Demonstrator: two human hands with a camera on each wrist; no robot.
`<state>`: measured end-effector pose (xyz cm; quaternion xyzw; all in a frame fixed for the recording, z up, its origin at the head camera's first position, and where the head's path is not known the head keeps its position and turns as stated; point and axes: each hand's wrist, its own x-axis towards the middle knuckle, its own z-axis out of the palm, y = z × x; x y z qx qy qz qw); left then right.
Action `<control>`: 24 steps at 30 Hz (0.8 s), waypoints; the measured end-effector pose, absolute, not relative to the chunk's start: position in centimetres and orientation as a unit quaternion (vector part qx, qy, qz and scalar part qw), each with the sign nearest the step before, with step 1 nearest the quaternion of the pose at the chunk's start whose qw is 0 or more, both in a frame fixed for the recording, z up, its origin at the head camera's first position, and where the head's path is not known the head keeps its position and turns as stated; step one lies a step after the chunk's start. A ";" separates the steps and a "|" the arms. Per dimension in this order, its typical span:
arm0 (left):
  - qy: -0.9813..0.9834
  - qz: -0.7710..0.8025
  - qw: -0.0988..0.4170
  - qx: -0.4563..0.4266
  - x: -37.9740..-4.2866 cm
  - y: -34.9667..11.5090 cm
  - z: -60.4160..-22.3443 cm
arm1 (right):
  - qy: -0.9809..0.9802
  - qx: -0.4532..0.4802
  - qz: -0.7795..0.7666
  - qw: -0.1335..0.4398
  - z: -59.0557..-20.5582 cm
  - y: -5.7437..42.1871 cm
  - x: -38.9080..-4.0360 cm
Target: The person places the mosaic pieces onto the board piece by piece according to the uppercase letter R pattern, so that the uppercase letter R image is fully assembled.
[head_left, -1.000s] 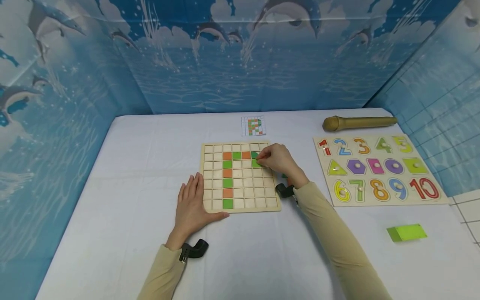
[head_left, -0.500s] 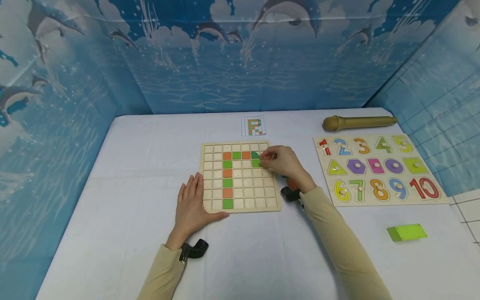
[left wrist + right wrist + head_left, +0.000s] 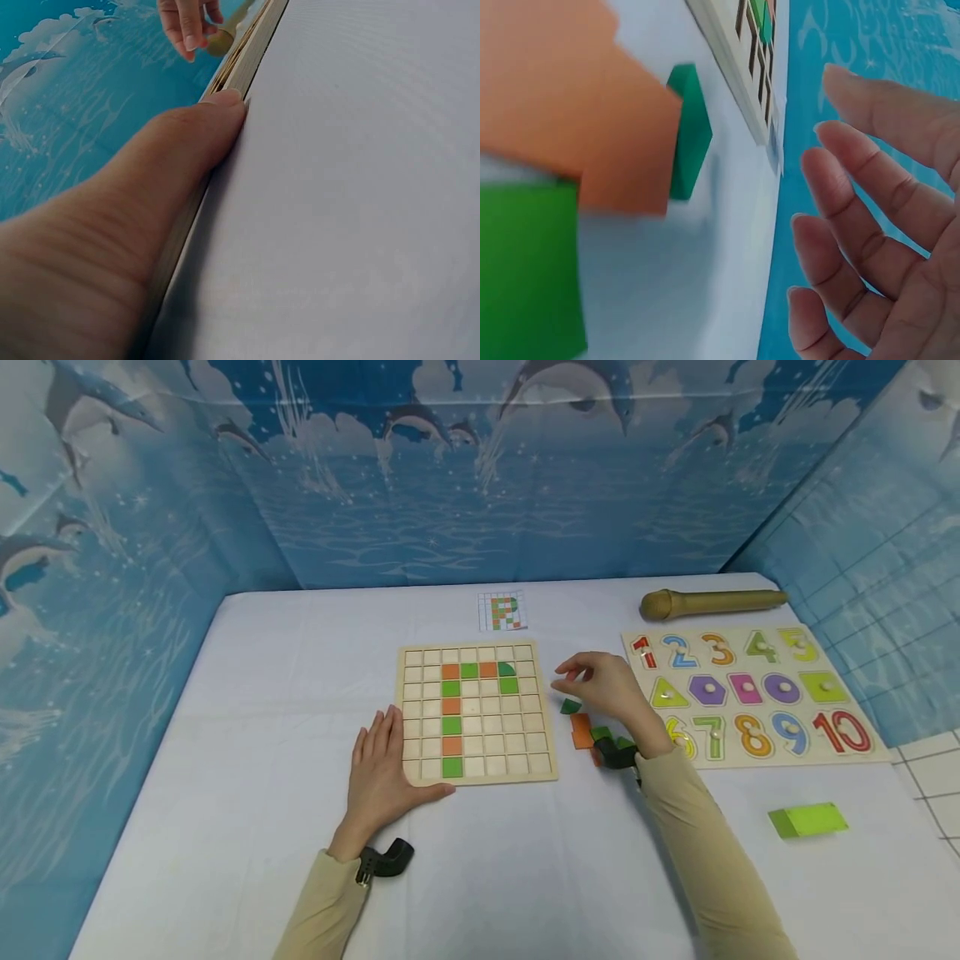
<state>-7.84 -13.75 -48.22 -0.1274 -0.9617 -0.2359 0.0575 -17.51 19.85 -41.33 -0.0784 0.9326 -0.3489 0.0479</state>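
A wooden grid board (image 3: 495,727) lies on the white table, with orange and green square tiles set in a column and along a row near its top. A dark green rounded tile (image 3: 506,669) sits at the row's right end. My left hand (image 3: 380,772) rests at the board's lower left corner, fingers straight along its side, thumb (image 3: 202,124) against the front edge. To the board's right my right hand (image 3: 600,683) hovers with loosely bent fingers and nothing between them. Below it lie loose tiles: a dark green one (image 3: 570,706), orange ones (image 3: 581,731) and green ones (image 3: 529,277).
A small pattern card (image 3: 503,612) lies behind the board. To the right are a wooden number-and-shape puzzle (image 3: 731,752), a brown microphone-shaped object (image 3: 712,603) and a lime green block (image 3: 808,820). Dolphin-print curtains (image 3: 420,510) stand behind the table.
My right hand has left the dark green tile at the row's end and moved right, off the board, over the loose tiles. My left hand stays at the board's corner.
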 end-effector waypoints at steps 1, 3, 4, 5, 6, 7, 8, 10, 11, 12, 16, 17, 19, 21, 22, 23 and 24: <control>-0.961 -0.237 0.058 -0.128 -7.9 -13.8 -48.2 | 0.933 -0.074 -0.347 0.052 -41.4 20.1 -17.4; -0.961 -0.239 0.058 -0.127 -7.8 -13.8 -48.2 | 0.935 -0.064 -0.343 0.060 -41.4 20.4 -17.3; -0.961 -0.240 0.058 -0.127 -7.9 -13.8 -48.2 | 0.936 -0.061 -0.340 0.065 -41.5 20.6 -17.2; -0.961 -0.239 0.056 -0.126 -7.9 -13.8 -48.2 | 0.937 -0.057 -0.337 0.069 -41.6 20.7 -17.1; -0.961 -0.238 0.057 -0.127 -7.9 -13.8 -48.2 | 0.938 -0.055 -0.334 0.072 -41.6 20.8 -17.0; -0.961 -0.238 0.057 -0.127 -7.9 -13.8 -48.2 | 0.939 -0.053 -0.331 0.076 -41.7 21.0 -17.0; -0.961 -0.237 0.058 -0.127 -7.9 -13.8 -48.2 | 0.940 -0.051 -0.328 0.079 -41.7 21.1 -16.9; -0.962 -0.236 0.058 -0.128 -7.9 -13.8 -48.2 | 0.940 -0.050 -0.325 0.088 -41.8 21.2 -16.8; -0.961 -0.236 0.059 -0.128 -7.9 -13.8 -48.2 | 0.940 -0.049 -0.324 0.093 -41.8 21.3 -16.7; -0.961 -0.236 0.058 -0.128 -7.9 -13.8 -48.2 | 0.940 -0.049 -0.322 0.099 -41.9 21.3 -16.7; -0.963 -0.235 0.048 -0.126 -7.9 -13.8 -48.2 | 0.941 -0.047 -0.315 0.116 -42.0 21.4 -16.5; -0.963 -0.234 0.046 -0.125 -7.9 -13.8 -48.3 | 0.941 -0.046 -0.314 0.119 -42.1 21.4 -16.5; -0.964 -0.233 0.044 -0.124 -7.9 -13.8 -48.2 | 0.941 -0.045 -0.311 0.123 -42.2 21.4 -16.4; -0.964 -0.232 0.043 -0.124 -8.0 -13.8 -48.2 | 0.942 -0.044 -0.309 0.124 -42.3 21.4 -16.4; -0.964 -0.231 0.043 -0.124 -8.0 -13.8 -48.2 | 0.942 -0.044 -0.308 0.123 -42.3 21.3 -16.3; -0.964 -0.231 0.043 -0.124 -8.0 -13.8 -48.2 | 0.943 -0.043 -0.307 0.122 -42.3 21.3 -16.2; -0.964 -0.230 0.042 -0.124 -8.0 -13.8 -48.2 | 0.944 -0.042 -0.305 0.121 -42.3 21.2 -16.2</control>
